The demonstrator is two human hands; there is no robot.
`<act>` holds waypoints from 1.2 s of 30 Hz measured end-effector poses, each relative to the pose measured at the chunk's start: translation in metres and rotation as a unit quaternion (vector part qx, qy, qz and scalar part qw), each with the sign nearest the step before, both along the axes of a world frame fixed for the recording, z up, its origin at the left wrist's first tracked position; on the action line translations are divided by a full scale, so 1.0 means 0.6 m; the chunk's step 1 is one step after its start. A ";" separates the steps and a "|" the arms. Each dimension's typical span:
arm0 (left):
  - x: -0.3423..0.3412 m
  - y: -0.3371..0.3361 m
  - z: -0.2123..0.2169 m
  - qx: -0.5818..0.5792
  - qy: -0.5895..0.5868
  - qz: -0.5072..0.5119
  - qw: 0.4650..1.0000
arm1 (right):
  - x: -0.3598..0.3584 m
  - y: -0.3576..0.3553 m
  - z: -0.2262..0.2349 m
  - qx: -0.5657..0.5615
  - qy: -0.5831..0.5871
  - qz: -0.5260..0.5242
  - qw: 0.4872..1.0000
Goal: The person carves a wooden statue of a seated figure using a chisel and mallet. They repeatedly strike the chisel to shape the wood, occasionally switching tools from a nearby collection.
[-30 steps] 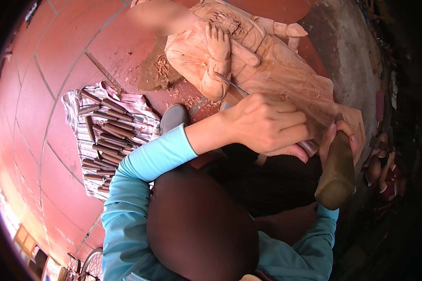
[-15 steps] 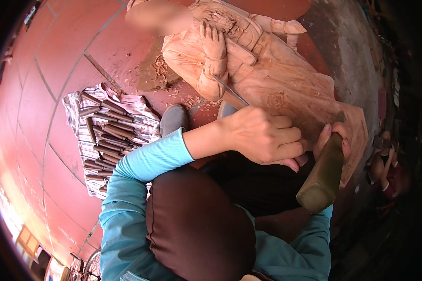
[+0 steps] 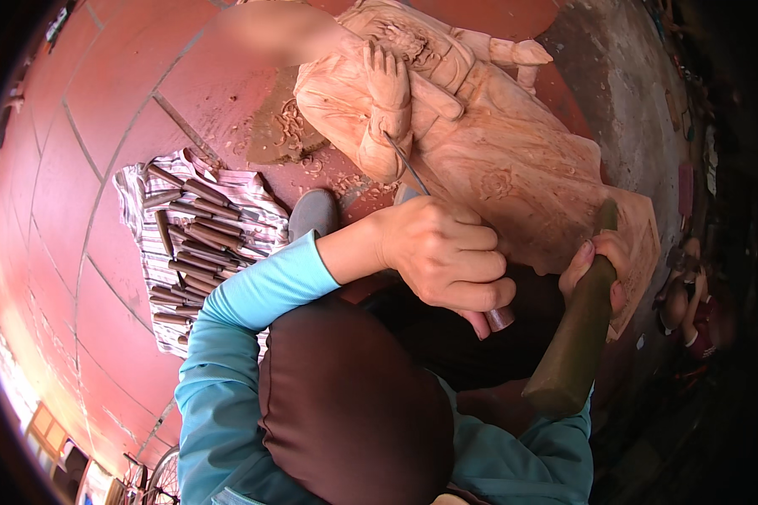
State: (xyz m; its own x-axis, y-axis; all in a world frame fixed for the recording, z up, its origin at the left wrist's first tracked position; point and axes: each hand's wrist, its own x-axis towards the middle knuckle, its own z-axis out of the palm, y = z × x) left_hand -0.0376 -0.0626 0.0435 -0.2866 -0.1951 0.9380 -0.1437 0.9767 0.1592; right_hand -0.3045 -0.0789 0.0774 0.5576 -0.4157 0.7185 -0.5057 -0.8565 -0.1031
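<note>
A carved wooden statue of a robed figure lies on its back across the far side. My left hand is wrapped round the handle of a carving chisel; its dark handle end pokes out below my fingers. The thin blade runs up and left, its tip at the statue's sleeve, just under the carved hand. To the right, my right hand grips a greenish-brown wooden mallet by its narrow part, thick end hanging toward me, apart from the chisel.
On a striped cloth at left lie several dark-handled chisels. Wood shavings litter a flat board and the red tiled floor. A grey shoe is beside the cloth. Another person sits at far right.
My left hand has shifted slightly left and down, tilting the chisel more steeply; its handle end now shows. The mallet's thick end has swung down and slightly left, away from the chisel.
</note>
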 end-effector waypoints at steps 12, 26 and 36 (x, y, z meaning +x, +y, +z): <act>-0.008 -0.005 -0.022 -0.034 -0.065 0.014 0.997 | -0.002 0.008 0.014 -0.055 0.091 -0.011 0.994; -0.036 0.021 -0.007 0.047 -0.086 0.057 0.994 | 0.003 0.004 -0.001 -0.053 0.065 -0.034 0.996; -0.031 -0.003 -0.020 0.048 -0.054 0.037 0.997 | 0.003 0.006 0.006 -0.046 0.062 -0.028 0.997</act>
State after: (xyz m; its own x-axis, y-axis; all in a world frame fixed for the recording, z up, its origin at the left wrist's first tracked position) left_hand -0.0563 -0.0646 0.0313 -0.3667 -0.3062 0.8785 -0.2367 0.9439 0.2302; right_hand -0.3028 -0.0755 0.0812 0.6226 -0.3847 0.6814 -0.5575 -0.8292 0.0413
